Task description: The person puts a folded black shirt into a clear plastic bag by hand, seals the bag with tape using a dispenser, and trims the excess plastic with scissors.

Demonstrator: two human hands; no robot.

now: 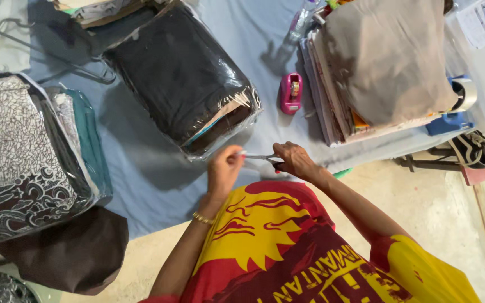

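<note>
Just below the middle of the frame, the right hand [294,160] has its fingers curled shut around the handles of a pair of scissors [262,157], slim metal blades pointing left, dark handle mostly buried in the grip. The left hand [224,169] meets the blade tips, fingers pinched together there; whether they pinch something small I cannot tell. Right above the hands lies a bundle of black cloth in clear plastic wrap [183,76], glossy, its near end showing layered fabric edges. A pink tape dispenser [291,92] sits right of it, near a stack of folded fabrics [377,67] in the upper right. At the left edge, a bag of patterned grey and black cloth [15,157]. All rest on a pale blue sheet [147,179] over a sandy concrete floor [439,207].
</note>
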